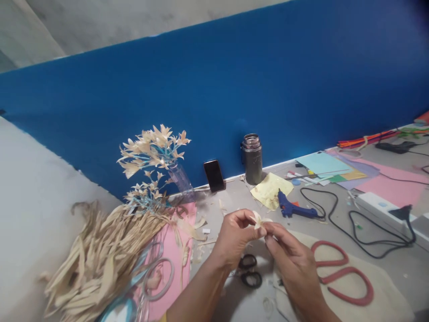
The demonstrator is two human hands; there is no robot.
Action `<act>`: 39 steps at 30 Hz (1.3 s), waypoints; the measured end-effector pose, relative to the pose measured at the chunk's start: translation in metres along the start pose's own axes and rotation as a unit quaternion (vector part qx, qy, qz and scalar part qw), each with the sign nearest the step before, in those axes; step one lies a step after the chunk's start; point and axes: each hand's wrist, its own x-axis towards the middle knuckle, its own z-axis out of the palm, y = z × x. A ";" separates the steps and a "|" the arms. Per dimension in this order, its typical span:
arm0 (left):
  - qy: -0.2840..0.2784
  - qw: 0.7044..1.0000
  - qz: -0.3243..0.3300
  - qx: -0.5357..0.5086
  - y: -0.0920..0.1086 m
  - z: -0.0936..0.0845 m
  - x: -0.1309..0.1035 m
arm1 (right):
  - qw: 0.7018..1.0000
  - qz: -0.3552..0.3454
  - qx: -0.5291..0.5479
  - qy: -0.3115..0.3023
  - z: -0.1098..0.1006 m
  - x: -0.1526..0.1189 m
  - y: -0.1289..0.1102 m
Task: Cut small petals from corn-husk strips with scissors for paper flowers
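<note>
Right now, over the grey table (236, 194), the left hand (235, 237) and right hand (295, 257) meet, a small pale flower (258, 220) between their fingertips; both hands curl nearly closed, thumbs and fingers pinching it.

The left hand (236, 237), right hand (296, 261) and forearms (201, 284) are seen bare. A yellow sleeve edge (163, 318) is glimpsed at the left forearm.
</note>
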 end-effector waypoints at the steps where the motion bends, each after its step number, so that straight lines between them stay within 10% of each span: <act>1: -0.003 1.000 -0.015 0.004 0.002 0.000 0.000 | 1.000 0.004 0.002 -0.009 0.000 -0.001 -0.001; 13: -0.051 0.995 -0.083 -0.016 0.004 -0.004 -0.002 | 0.993 0.015 -0.068 -0.097 0.004 -0.009 -0.005; 23: -0.207 0.964 -0.162 -0.047 0.003 -0.005 -0.005 | 0.979 0.018 -0.064 -0.191 -0.011 0.009 -0.019; 27: -0.203 0.968 -0.145 -0.018 0.005 -0.010 -0.004 | 0.946 0.068 -0.054 -0.312 -0.019 0.025 -0.027; 39: -0.024 0.995 0.092 0.007 -0.002 -0.027 -0.024 | 0.907 0.263 0.188 -0.269 0.023 0.050 -0.003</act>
